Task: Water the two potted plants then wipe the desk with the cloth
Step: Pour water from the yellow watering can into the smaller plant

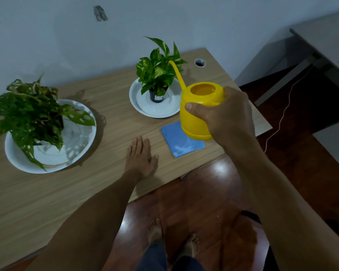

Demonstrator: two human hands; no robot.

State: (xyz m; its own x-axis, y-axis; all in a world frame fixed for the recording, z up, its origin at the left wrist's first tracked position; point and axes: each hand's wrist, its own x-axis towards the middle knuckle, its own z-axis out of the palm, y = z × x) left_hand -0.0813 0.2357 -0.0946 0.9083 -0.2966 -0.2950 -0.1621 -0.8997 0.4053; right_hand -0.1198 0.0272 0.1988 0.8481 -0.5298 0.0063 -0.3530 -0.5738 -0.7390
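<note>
Above the blue cloth, the right hand is wrapping its grip around the yellow watering can; the left hand is lying flat, fingers spread, on the counter.

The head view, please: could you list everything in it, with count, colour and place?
Desk: one, light wood, against the wall.
Potted plants: two, green; the large one at left, the small one at rear centre.
Saucers: two, white; one under the large plant, one under the small.
Watering can: one, yellow, held above the cloth.
Cloth: one, blue, folded, near the front edge.
Cable hole: one, rear right.
Left hand: flat on the desk.
Right hand: gripping the can.
Feet: two, bare, on the floor.
</note>
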